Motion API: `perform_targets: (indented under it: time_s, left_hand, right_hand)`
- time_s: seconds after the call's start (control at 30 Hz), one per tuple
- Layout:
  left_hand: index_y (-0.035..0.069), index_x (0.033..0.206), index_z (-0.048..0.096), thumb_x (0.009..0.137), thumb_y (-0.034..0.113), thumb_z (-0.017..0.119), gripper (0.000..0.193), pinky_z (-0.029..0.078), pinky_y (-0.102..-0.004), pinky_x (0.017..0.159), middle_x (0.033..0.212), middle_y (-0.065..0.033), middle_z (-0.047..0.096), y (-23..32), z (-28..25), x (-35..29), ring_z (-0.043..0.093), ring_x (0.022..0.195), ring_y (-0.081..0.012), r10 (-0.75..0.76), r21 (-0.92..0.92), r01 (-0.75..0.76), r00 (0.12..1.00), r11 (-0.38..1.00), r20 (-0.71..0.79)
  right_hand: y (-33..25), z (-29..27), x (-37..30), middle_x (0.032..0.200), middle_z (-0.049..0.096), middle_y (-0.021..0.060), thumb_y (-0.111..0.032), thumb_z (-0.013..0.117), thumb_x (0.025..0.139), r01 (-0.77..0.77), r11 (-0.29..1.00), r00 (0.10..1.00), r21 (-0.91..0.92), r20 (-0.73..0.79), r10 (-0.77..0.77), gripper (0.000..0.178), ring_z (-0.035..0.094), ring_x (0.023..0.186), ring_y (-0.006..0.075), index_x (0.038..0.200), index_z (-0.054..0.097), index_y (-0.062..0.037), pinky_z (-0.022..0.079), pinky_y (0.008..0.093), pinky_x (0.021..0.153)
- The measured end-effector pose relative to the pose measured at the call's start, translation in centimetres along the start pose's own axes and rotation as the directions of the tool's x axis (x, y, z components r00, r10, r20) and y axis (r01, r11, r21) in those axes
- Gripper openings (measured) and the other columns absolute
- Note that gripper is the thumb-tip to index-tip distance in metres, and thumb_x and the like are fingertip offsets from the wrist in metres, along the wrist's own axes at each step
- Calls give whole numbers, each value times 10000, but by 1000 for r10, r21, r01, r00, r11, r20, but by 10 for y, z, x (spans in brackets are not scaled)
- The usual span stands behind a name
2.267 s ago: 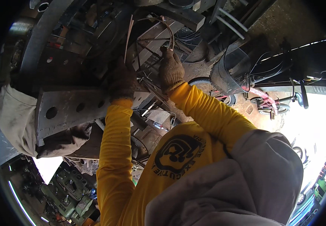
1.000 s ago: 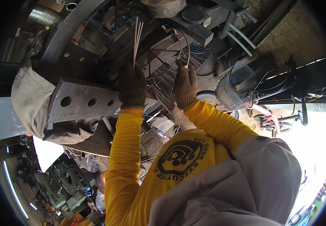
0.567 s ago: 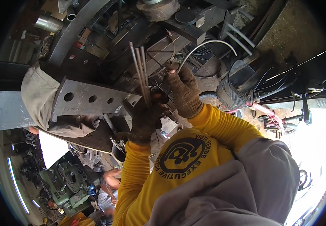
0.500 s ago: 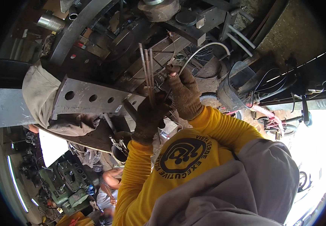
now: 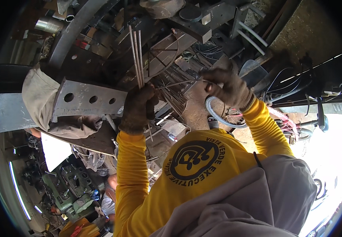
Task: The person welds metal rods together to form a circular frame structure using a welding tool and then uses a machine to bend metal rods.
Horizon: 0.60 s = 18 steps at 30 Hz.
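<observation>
Both my hands wear worn brown gloves with the fingertips bare in places. My left hand is closed round a bundle of thin metal rods, which stand up above the fist; a thin end also pokes out below it. Farther right, my right hand is raised with its fingers curled. A thin pale rod runs from beside the left fist to the right fingers, which seem to pinch its end. The grip itself is partly hidden by the glove.
A thick steel plate with holes lies left of my left hand, beside a draped grey cloth. A spoked metal ring and heavy steel pieces are ahead. A bicycle wheel stands at right. Another person is at lower left.
My hands have moved apart: the right went to the right, the left slightly left with the rods. The curved pale piece that arched from my right hand no longer shows that way.
</observation>
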<state>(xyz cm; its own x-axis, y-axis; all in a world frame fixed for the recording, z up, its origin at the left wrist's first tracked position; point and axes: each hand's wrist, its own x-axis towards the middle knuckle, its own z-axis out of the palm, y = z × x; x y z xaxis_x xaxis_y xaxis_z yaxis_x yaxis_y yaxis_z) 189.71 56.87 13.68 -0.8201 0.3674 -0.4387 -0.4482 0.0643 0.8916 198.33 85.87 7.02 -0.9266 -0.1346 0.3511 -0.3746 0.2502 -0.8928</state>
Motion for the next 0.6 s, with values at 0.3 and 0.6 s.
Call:
perform_targets:
  time_s: [0.3,0.6]
  left_hand:
    - [103,996,718,828,339,760,293,444,-253,503,793,7,636,27,11,52,541,595,-68,216,343,-111,934,933,-285]
    - [70,1079,689,859,335,714,345,478,-263,566,802,-10,630,-19,-60,102,565,649,-97,384,646,-117,876,754,-290]
  right_hand:
    - [81,15,12,811,592,59,-37,566,917,54,899,972,-435,-184,-147,295,591,693,199,1203,635,-48,492,311,639]
    - [98,29,42,702,514,-24,-26,547,948,-427,809,856,405,-107,505,351,474,538,66,1294,599,-57,378,236,451]
